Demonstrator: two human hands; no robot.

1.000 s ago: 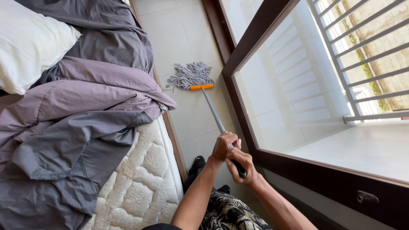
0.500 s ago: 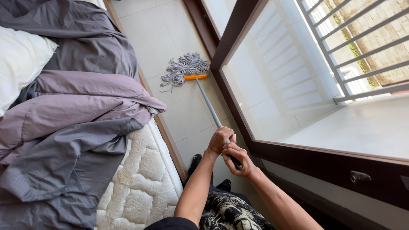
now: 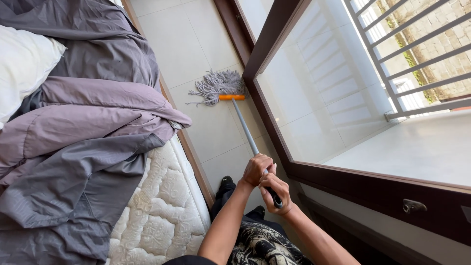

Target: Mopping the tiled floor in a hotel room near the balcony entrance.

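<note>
Both of my hands grip a grey mop handle. My left hand is wrapped around the pole higher up, and my right hand holds the dark grip at its near end. The pole runs away from me to an orange bar with a grey string mop head spread on the pale tiled floor. The mop head lies in the strip of floor between the bed and the window wall.
A bed with a bare white quilted mattress, a rumpled grey-purple duvet and a white pillow fills the left. A dark wooden window frame with glass and outside bars stands on the right. My dark shoes are on the floor below.
The mop head has slid a little further from the bed and nearer the window frame. My hands keep the same hold on the handle; the view has shifted.
</note>
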